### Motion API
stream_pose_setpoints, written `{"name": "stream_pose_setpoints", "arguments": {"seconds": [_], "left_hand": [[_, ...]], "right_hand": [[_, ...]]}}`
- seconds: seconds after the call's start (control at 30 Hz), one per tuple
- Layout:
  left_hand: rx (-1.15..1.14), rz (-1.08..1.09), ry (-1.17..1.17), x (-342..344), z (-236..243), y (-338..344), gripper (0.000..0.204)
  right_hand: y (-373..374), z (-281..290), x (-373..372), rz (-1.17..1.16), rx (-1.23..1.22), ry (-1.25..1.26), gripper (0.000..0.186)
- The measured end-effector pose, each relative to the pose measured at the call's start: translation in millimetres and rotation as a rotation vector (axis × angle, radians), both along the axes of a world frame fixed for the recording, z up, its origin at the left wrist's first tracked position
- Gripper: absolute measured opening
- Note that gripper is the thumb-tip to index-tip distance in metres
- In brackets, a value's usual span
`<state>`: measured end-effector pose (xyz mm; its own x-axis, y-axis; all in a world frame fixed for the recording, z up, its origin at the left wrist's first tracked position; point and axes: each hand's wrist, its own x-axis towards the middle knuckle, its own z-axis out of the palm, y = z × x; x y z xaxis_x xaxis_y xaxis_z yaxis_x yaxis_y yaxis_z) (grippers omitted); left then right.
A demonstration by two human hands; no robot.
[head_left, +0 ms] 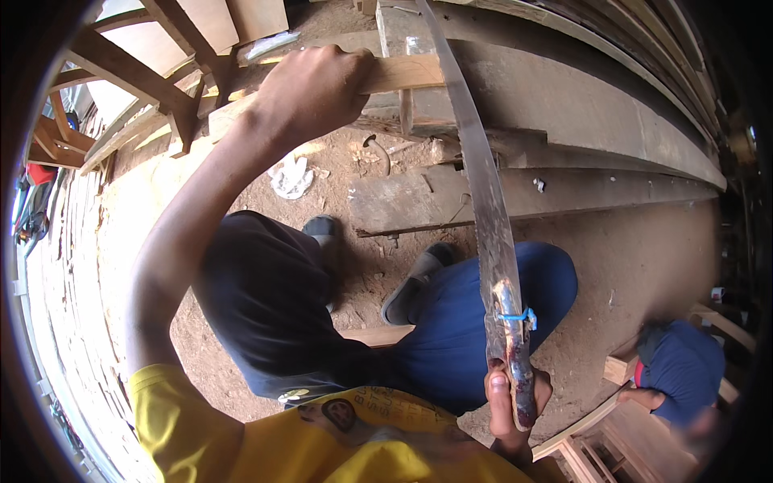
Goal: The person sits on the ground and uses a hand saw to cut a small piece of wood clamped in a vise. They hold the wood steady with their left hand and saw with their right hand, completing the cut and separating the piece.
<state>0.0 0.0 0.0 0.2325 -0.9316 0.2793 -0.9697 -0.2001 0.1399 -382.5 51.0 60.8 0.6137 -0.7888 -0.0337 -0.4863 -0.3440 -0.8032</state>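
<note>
My left hand (318,92) is closed around a narrow wooden strip (409,73), whose end sticks out to the right over a workbench plank. A long handsaw (483,177) runs from near my body up past the strip's right end, its blade at or just beside the wood; whether it touches cannot be made out. Close to my body, my right hand (515,394) grips the saw's worn, stained handle, which has a blue tie around it. The fingers on the far side of the handle are partly hidden.
Thick boards (564,105) are stacked at the far right, and another plank (435,197) lies low in front of my feet. Wooden frames (145,64) stand at the far left. A bent metal piece (377,153) is near the plank. Another person (680,370) crouches at lower right beside woodwork.
</note>
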Motion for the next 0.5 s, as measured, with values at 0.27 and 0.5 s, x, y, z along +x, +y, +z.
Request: {"name": "stream_pose_setpoints", "arguments": {"seconds": [0.27, 0.5], "left_hand": [[-0.033, 0.004, -0.156, 41, 20, 3, 0.016], [-0.013, 0.093, -0.076, 29, 28, 24, 0.014]], "right_hand": [[-2, -41, 32, -0.035, 0.014, -0.217, 0.011], [-8, -78, 25, 0.187, -0.421, -0.359, 0.009]]}}
